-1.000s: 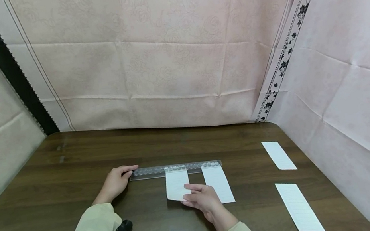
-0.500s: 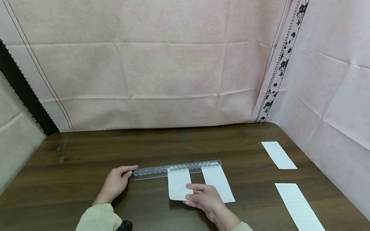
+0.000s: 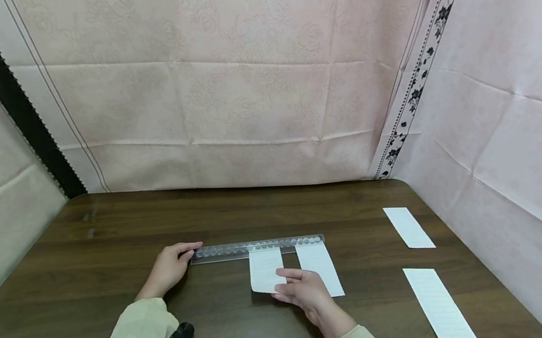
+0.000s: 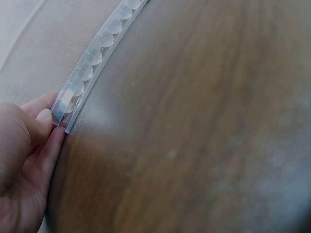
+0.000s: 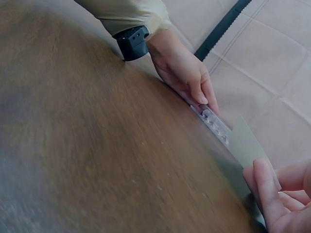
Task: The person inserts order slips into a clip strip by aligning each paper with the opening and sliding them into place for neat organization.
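I count four white paper slips [image 3: 438, 304]: two at the one clear strip [image 3: 228, 250], two well to its right. One left grip [image 3: 171, 267] plus one right grip [image 3: 306, 294] makes two, with two pale sleeves [image 3: 138, 326] behind them. Beyond the one worktop [image 3: 83, 293], the cloth [image 3: 246, 78] shows one black band [image 3: 15, 97] and one floral border [image 3: 430, 52].

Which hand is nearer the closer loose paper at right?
Right. The right hand is left of that loose paper, pinching another sheet; the left hand is farther left, gripping the clear strip.
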`<control>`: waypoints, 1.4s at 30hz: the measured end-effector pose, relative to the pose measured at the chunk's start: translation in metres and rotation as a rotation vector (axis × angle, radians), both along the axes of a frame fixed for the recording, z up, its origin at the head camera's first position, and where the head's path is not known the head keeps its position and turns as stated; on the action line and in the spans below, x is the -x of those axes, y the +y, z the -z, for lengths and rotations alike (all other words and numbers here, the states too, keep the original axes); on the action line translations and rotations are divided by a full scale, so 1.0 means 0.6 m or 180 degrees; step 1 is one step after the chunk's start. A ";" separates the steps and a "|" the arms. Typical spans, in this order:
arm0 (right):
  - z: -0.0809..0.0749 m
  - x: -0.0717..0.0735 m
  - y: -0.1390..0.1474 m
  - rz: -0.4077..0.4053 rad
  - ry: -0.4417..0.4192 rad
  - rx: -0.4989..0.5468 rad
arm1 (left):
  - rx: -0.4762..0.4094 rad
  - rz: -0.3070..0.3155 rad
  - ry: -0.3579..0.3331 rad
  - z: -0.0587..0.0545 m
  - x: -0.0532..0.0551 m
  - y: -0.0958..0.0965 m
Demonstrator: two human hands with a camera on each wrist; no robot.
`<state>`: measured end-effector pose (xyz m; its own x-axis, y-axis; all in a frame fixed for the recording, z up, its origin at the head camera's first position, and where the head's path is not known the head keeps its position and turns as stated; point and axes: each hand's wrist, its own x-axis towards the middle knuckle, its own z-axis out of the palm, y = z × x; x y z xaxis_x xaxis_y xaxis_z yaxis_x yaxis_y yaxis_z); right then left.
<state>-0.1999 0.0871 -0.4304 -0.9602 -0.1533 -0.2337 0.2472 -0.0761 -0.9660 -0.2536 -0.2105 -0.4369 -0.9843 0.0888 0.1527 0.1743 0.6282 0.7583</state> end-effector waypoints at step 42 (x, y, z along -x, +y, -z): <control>-0.001 0.003 0.026 -0.0002 -0.0008 0.0044 | 0.0009 0.0028 -0.0001 0.000 0.002 -0.001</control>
